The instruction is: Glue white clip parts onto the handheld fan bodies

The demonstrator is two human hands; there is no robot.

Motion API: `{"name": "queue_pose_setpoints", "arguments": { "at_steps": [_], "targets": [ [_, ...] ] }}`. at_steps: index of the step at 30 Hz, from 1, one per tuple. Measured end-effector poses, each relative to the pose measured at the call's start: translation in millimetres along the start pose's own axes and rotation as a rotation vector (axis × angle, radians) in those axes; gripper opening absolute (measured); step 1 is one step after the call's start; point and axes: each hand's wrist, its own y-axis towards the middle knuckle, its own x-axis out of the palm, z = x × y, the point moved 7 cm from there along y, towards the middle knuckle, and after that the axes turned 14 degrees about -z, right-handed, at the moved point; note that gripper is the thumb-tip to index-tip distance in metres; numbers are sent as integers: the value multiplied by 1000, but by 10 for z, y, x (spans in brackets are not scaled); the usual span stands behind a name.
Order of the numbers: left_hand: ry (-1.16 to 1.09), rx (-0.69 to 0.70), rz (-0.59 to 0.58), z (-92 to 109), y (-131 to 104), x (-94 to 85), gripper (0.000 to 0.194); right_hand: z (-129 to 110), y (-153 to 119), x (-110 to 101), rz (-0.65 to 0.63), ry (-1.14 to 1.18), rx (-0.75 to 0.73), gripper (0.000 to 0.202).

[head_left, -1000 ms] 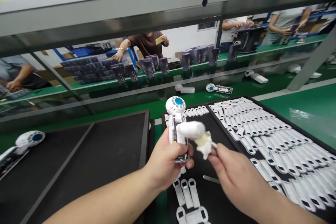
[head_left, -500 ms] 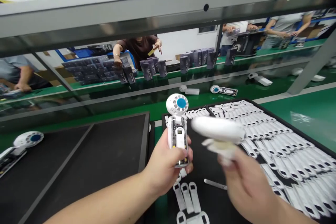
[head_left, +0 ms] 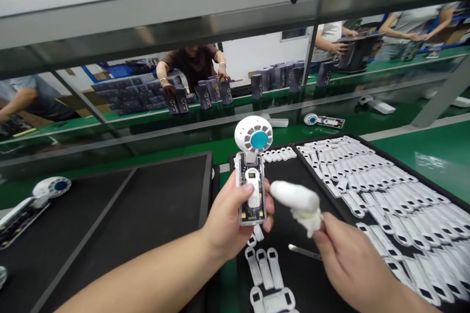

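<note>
My left hand [head_left: 235,210] is closed round the body of a small handheld fan [head_left: 253,171], held upright. The fan has a round white head with a blue-green centre and a clear body showing a circuit board. My thumb presses on the white panel on its front. To the right, my right hand [head_left: 345,249] grips a white mallet-like tool [head_left: 295,198] with a padded, wrapped head. Its head is close to the fan's side, by my left fingertips; whether they touch I cannot tell. Below lie several loose white panels [head_left: 264,269] and a thin metal strip [head_left: 304,251].
A black tray [head_left: 367,176] at right holds rows of white panels. Another black tray [head_left: 147,225] lies left, with a fan [head_left: 51,187] on it. More fans [head_left: 323,121] lie on the green belt behind. A grey metal beam [head_left: 183,5] crosses above; co-workers handle dark boxes [head_left: 224,92] beyond.
The mallet-like tool has moved down and slightly left, and its head is less blurred. The fan appears slightly nearer, my left thumb higher on its panel. Across the belt, a co-worker's hand has reached a box.
</note>
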Motion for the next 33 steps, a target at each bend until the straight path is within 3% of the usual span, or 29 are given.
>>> {"name": "queue_pose_setpoints", "arguments": {
  "at_steps": [3, 7, 9, 11, 13, 16, 18, 20, 23, 25, 27, 29, 31, 33],
  "targets": [
    [29, 28, 12, 43, 25, -32, 29, 418, -94, 120, -85, -180, 129, 30],
    [21, -87, -13, -20, 32, -25, 36, 838, -109, 293, -242, -392, 187, 25],
    [26, -145, -20, -70, 20, -36, 39, 787, -125, 305, -207, -439, 149, 27],
    [52, -181, -4, -113, 1, -69, 38, 580, -193, 385, -217, -422, 64, 31],
    [88, -194, 51, -144, -19, -129, 32, 335, -316, 542, -304, -358, -22, 28],
    [158, -240, 138, -195, -30, -216, 35, 143, -485, 689, -410, -252, -31, 24],
    [186, -287, 151, -237, -13, -239, 39, 131, -489, 629, -448, -123, 6, 25],
    [215, -325, 155, -277, 9, -250, 35, 127, -367, 394, -403, 38, 31, 23],
    [335, -405, 123, -350, 21, -225, 31, 23, -4, -171, -100, 135, -38, 20],
    [467, -452, 47, -389, 12, -165, 32, -68, 267, -376, 52, 64, -122, 21],
    [594, -494, -30, -409, -18, -99, 29, -44, 526, -352, 98, -31, -124, 20],
    [690, -541, -85, -414, -59, -50, 26, 163, 734, -189, 22, 15, 18, 20],
    [708, -584, -130, -429, -90, -12, 26, 370, 817, -50, -85, 151, 143, 18],
    [617, -598, -162, -456, -92, 18, 28, 429, 784, -99, -104, 220, 144, 18]
  ]
}}
